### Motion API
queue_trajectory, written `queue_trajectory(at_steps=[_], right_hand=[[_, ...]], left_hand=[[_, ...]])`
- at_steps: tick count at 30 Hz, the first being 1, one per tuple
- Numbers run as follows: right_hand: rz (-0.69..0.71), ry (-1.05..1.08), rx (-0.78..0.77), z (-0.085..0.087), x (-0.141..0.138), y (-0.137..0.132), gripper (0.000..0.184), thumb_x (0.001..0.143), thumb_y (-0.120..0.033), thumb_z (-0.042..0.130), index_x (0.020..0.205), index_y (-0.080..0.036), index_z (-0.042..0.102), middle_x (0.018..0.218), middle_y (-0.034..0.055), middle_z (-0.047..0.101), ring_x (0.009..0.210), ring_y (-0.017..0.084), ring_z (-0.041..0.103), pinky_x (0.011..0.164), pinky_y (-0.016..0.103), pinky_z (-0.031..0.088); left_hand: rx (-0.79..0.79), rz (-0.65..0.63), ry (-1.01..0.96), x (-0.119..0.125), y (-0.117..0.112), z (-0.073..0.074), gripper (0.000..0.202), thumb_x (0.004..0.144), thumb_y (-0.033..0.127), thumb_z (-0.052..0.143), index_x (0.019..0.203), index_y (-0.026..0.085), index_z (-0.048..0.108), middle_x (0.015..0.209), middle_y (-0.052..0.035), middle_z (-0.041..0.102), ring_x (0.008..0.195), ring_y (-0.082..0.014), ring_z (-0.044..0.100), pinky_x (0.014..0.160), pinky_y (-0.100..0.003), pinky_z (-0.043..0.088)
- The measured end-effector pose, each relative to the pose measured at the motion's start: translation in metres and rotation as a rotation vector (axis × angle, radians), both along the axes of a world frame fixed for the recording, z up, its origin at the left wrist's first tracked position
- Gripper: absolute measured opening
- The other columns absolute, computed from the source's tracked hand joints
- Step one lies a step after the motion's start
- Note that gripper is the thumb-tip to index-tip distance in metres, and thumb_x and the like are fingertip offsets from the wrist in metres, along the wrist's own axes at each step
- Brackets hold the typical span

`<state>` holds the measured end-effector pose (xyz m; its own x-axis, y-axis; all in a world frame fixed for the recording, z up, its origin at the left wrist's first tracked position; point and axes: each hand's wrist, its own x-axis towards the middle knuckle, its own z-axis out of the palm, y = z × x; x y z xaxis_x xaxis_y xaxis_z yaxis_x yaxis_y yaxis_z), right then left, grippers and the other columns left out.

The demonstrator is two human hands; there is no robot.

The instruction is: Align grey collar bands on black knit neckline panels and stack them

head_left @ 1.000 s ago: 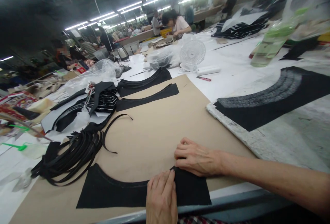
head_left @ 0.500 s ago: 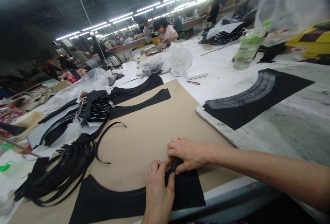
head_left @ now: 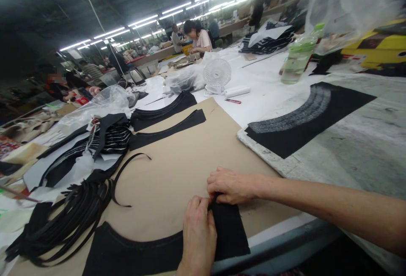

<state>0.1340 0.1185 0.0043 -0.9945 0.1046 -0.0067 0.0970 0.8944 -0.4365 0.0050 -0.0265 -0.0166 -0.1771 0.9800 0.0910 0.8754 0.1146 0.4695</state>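
Observation:
A black flat piece (head_left: 136,252) with a concave curved edge lies on brown paper (head_left: 171,174) at the table's near side. My left hand (head_left: 199,229) rests over this piece, its fingers closed at the curved edge. Just to the right, my right hand (head_left: 233,187) is bent over the same edge, thumb and fingers pinched on it. The fingertips of both hands nearly meet and hide the part of the edge between them. A narrow black band runs along the visible curve.
A bundle of black strips (head_left: 72,221) lies at left, one loose strip (head_left: 116,183) curling away. Two more curved black stacks (head_left: 168,130) sit farther back. At right, a black piece with a whitish curved band (head_left: 285,119) lies on a grey board (head_left: 345,149). Behind stand a fan (head_left: 217,73) and bottle (head_left: 296,62).
The raised black bit between my hands has gone down out of sight under my fingers. My right fingers have curled in closer to my left hand. The view has shifted slightly.

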Motion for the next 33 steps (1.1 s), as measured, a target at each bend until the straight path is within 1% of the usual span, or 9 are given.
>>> queue_trajectory(at_steps=[3, 6, 10, 13, 16, 21, 27, 31, 33], right_hand=[[0.032, 0.061, 0.029, -0.005, 0.010, 0.001, 0.008, 0.086, -0.016, 0.058, 0.091, -0.020, 0.062, 0.092, 0.0033, 0.063, 0.090, 0.019, 0.055, 0.076, 0.032, 0.033], [0.060, 0.136, 0.115, -0.010, 0.018, 0.000, 0.011, 0.091, -0.017, 0.052, 0.090, -0.020, 0.062, 0.088, 0.0032, 0.061, 0.086, 0.018, 0.053, 0.073, 0.032, 0.032], [0.082, 0.170, 0.214, -0.014, 0.026, -0.001, 0.017, 0.093, -0.016, 0.045, 0.087, -0.019, 0.060, 0.086, 0.0034, 0.060, 0.082, 0.017, 0.051, 0.073, 0.032, 0.031], [0.107, 0.188, 0.254, -0.018, 0.028, -0.001, 0.017, 0.094, -0.017, 0.044, 0.089, -0.019, 0.060, 0.088, 0.0039, 0.061, 0.082, 0.017, 0.050, 0.075, 0.033, 0.031], [0.117, 0.232, 0.274, -0.024, 0.031, 0.000, 0.019, 0.095, -0.017, 0.041, 0.091, -0.019, 0.060, 0.088, 0.0041, 0.061, 0.083, 0.017, 0.050, 0.077, 0.033, 0.032], [0.123, 0.272, 0.325, -0.030, 0.035, -0.001, 0.025, 0.098, -0.014, 0.035, 0.094, -0.018, 0.059, 0.087, 0.0051, 0.060, 0.083, 0.017, 0.050, 0.081, 0.035, 0.032], [0.082, 0.291, 0.348, -0.035, 0.044, -0.003, 0.024, 0.096, -0.013, 0.035, 0.098, -0.016, 0.060, 0.087, 0.0059, 0.059, 0.082, 0.018, 0.050, 0.083, 0.036, 0.033], [-0.046, 0.286, 0.255, -0.034, 0.050, -0.003, 0.022, 0.091, -0.012, 0.039, 0.099, -0.017, 0.060, 0.088, 0.0061, 0.060, 0.081, 0.018, 0.050, 0.085, 0.037, 0.033], [-0.131, 0.277, 0.198, -0.028, 0.049, -0.006, 0.027, 0.089, -0.009, 0.039, 0.106, -0.017, 0.059, 0.093, 0.0068, 0.061, 0.084, 0.018, 0.050, 0.086, 0.036, 0.033]], left_hand=[[0.081, -0.027, 0.070, 0.003, -0.006, -0.010, 0.034, 0.084, 0.000, 0.042, 0.100, 0.019, 0.066, 0.088, -0.0048, 0.061, 0.083, -0.0191, 0.059, 0.075, -0.032, 0.050], [0.194, -0.073, 0.188, 0.008, -0.015, -0.027, 0.035, 0.088, 0.002, 0.038, 0.109, 0.014, 0.063, 0.090, -0.0069, 0.060, 0.084, -0.0194, 0.057, 0.077, -0.032, 0.050], [0.331, -0.097, 0.336, 0.013, -0.027, -0.048, 0.043, 0.087, -0.001, 0.035, 0.122, 0.009, 0.056, 0.100, -0.0101, 0.062, 0.094, -0.0229, 0.054, 0.086, -0.038, 0.047], [0.346, -0.109, 0.355, 0.012, -0.031, -0.055, 0.045, 0.087, 0.000, 0.036, 0.128, 0.010, 0.053, 0.107, -0.0108, 0.062, 0.099, -0.0243, 0.053, 0.090, -0.042, 0.044], [0.346, -0.132, 0.358, 0.009, -0.030, -0.054, 0.045, 0.087, 0.003, 0.039, 0.129, 0.012, 0.053, 0.105, -0.0108, 0.063, 0.097, -0.0236, 0.054, 0.088, -0.041, 0.045], [0.307, -0.146, 0.405, 0.010, -0.027, -0.045, 0.049, 0.085, 0.003, 0.038, 0.132, 0.012, 0.050, 0.101, -0.0096, 0.063, 0.092, -0.0223, 0.055, 0.084, -0.039, 0.044], [0.253, -0.141, 0.495, 0.015, -0.025, -0.036, 0.049, 0.082, 0.001, 0.040, 0.129, 0.012, 0.053, 0.098, -0.0082, 0.063, 0.092, -0.0236, 0.053, 0.086, -0.041, 0.041], [0.268, -0.134, 0.562, 0.018, -0.025, -0.032, 0.050, 0.080, -0.001, 0.041, 0.126, 0.012, 0.056, 0.102, -0.0083, 0.063, 0.095, -0.0240, 0.052, 0.088, -0.040, 0.040], [0.273, -0.134, 0.575, 0.018, -0.025, -0.032, 0.051, 0.080, -0.002, 0.041, 0.125, 0.014, 0.057, 0.102, -0.0080, 0.063, 0.096, -0.0239, 0.052, 0.089, -0.040, 0.040]])
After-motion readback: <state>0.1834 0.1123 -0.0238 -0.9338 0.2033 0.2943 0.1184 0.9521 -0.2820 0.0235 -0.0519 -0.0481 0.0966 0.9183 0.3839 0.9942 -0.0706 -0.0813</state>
